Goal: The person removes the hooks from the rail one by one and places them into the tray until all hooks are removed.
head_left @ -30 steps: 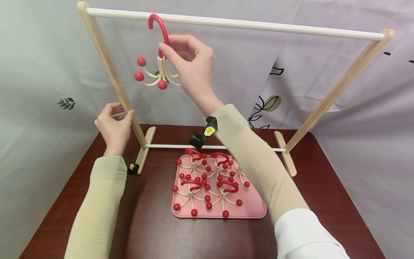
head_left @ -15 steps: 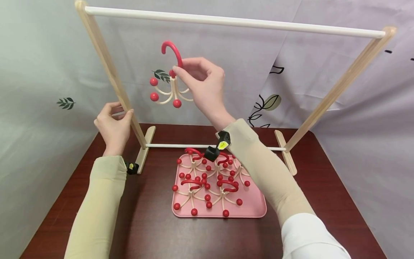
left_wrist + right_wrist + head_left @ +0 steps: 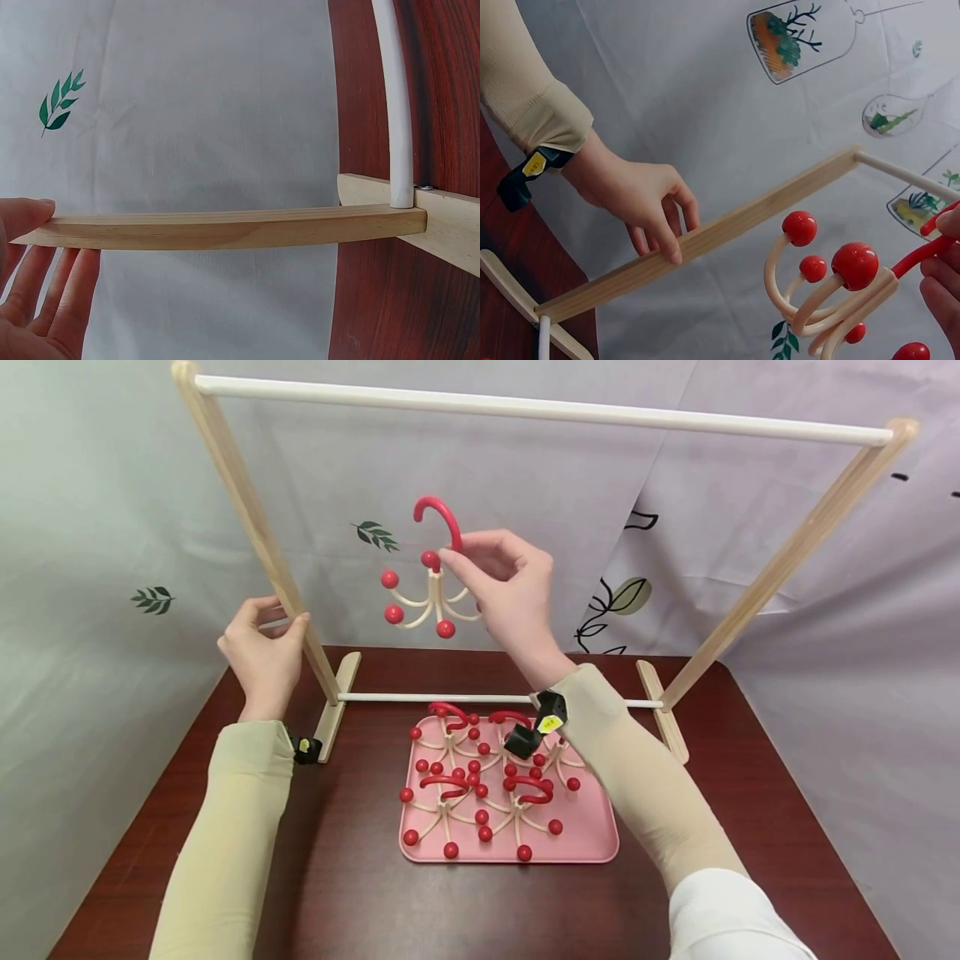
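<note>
My right hand pinches the red hook of a ball-tipped hanger between thumb and fingers. Cream arms ending in red balls curve out below the hook; part of them is hidden by the hand. The hanger hangs upright, below and apart from the white top rod of a wooden rack. At the left, my left hand grips the rack's left post. In the left wrist view the thumb lies above that post and the fingers below. The right wrist view shows the hanger close up.
Several like hangers lie on a pink tray in front of the rack, partly covered by the right forearm. A white lower rod joins the rack's wooden feet on the dark red table. Patterned cloth hangs behind.
My right hand has carried the hanger down and to the right, from beside the top rod to well below it. My left hand stays on the post.
</note>
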A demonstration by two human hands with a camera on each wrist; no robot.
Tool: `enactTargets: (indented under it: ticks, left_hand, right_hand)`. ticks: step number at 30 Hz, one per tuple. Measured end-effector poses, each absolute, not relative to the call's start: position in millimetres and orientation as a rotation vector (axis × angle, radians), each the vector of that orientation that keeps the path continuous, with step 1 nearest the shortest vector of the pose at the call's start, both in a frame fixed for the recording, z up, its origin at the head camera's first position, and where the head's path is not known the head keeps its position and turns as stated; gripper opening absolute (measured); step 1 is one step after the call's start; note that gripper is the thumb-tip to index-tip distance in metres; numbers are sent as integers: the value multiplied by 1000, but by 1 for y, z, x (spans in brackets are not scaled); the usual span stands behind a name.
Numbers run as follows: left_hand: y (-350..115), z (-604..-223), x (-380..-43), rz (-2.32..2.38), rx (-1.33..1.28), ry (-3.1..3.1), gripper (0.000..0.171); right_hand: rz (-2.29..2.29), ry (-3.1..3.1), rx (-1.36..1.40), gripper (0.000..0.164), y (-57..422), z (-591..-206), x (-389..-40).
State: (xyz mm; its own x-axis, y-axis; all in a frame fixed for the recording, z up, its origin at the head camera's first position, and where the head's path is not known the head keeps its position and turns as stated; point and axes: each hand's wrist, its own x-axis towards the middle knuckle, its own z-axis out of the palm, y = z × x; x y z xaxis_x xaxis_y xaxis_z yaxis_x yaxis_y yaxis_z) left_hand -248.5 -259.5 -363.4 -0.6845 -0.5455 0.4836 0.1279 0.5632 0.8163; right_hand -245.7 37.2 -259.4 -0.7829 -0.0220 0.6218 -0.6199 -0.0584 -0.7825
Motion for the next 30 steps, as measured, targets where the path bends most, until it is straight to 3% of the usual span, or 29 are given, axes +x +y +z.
enactTargets:
  ticks: [17,30]
  left_hand:
    - [-259,-362,-248,-1146,349,-2067,32]
    - [-259,-363,-248,-1139,344,-2058,31]
  right_hand:
    - [1805,-1870,647,22,78,-293,-231]
    - [1777,-1871,642,17,100,-294,-194]
